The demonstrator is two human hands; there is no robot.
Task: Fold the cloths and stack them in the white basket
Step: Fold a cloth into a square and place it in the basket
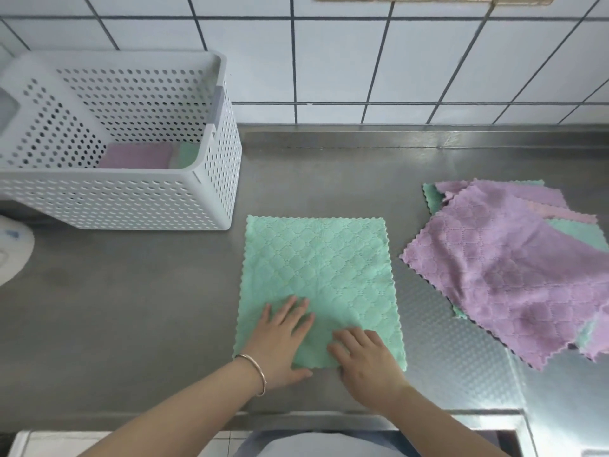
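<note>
A green quilted cloth (318, 268) lies spread flat on the steel counter in front of me. My left hand (280, 338) rests flat on its near left part, fingers straight. My right hand (365, 361) presses flat on its near edge beside the left. A loose pile of purple and green cloths (507, 265) lies to the right. The white perforated basket (211, 192) stands at the back left, holding a folded purple cloth (135, 155) and a folded green cloth (188, 154).
The steel counter (131, 308) ends at a front edge just below my wrists and meets a white tiled wall (362, 61) behind. A white rounded object (13, 249) sits at the far left edge.
</note>
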